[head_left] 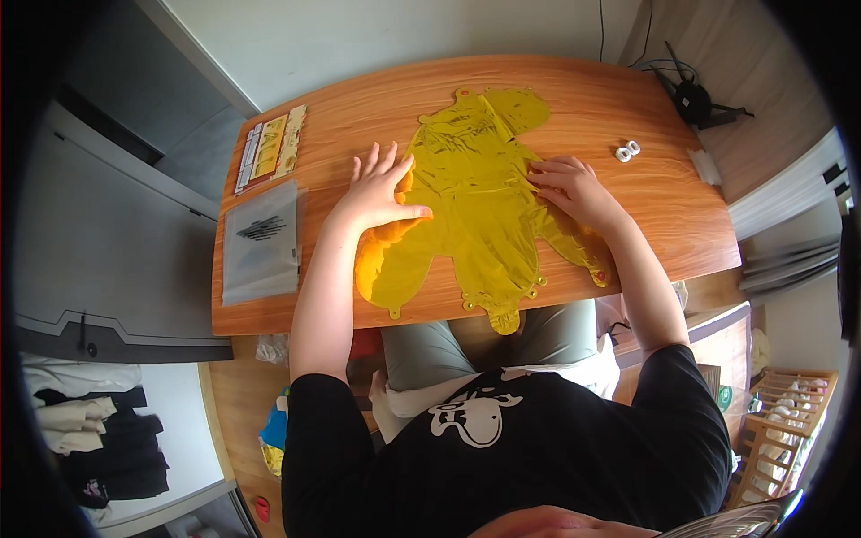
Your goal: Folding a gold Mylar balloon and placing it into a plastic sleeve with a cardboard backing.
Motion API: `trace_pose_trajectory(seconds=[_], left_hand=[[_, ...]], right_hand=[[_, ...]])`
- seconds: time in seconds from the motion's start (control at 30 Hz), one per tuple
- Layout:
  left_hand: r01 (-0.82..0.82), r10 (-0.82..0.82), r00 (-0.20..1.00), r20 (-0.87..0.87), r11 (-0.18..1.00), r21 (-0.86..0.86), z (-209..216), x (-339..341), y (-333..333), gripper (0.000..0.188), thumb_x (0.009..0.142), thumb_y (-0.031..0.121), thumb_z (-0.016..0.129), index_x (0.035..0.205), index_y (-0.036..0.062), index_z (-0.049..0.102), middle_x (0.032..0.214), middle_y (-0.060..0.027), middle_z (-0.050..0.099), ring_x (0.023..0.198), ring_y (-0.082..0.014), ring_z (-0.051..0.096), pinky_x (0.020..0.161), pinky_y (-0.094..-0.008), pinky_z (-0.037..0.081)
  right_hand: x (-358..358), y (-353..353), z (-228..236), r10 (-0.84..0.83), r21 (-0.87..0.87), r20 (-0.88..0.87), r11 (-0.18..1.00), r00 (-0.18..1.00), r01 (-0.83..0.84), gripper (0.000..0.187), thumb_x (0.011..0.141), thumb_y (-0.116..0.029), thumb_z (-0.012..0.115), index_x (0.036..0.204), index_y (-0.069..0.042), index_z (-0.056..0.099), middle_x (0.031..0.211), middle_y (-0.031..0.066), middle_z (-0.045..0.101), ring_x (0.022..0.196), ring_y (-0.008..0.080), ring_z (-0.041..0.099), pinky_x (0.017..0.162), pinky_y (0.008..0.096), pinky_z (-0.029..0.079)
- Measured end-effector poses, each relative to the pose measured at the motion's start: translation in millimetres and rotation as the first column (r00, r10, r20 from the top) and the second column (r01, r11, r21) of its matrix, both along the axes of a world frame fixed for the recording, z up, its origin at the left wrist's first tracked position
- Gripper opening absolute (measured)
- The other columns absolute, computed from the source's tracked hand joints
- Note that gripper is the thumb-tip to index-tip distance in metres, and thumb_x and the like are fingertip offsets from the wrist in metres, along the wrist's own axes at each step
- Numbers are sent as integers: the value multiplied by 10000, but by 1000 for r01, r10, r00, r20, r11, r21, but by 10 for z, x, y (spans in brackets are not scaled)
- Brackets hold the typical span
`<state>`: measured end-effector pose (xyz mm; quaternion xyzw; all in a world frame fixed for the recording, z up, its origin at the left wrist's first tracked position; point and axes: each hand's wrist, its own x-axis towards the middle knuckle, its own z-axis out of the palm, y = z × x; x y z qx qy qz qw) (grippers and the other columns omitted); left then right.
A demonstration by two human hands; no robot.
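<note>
The flat golden foil balloon (480,202) lies on the worktop (637,215) between both hands' fingers: left hand (372,193) spread wide, apparently gripping nothing; right hand (577,191) half-curled, grip unclear. Likely smoothing; next calls for gentle, flat pressure.

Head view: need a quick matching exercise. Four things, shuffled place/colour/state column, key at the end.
Things
1. Foil piece
2. Right hand
3. Two small rings
4. Flat sleeve

Descriptions
A. Fingers at the foil piece's right edge
B. Translucent, lying near the left edge of the tabletop
C. Yellow, spread out, its near end over the tabletop's front edge
D. White, side by side

Pairs: 1-C, 2-A, 3-D, 4-B
</note>
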<state>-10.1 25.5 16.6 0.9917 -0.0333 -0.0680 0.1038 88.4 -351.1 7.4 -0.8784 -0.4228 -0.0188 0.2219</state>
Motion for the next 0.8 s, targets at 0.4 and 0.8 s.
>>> trace_pose_trajectory(seconds=[0.4,0.8], left_hand=[[121,-112,985,132,991,-60,-141,140,-304,1017,856,732,658,1628,159,328,1710,-126,242,1604,-283,131,1282,-562,-26],[126,-122,978,167,992,-14,-197,127,-300,1042,811,751,687,1607,152,379,1686,-134,309,1596,-307,164,1279,-565,-2]], right_hand=[[-1,29,-12,-20,-13,7,1000,1000,20,334,958,-195,694,1281,-120,730,1420,90,633,1354,303,515,1155,466,351],[1,35,-16,-23,-14,-11,1000,1000,23,322,976,-225,686,1277,-123,735,1417,82,634,1360,290,509,1163,471,348]])
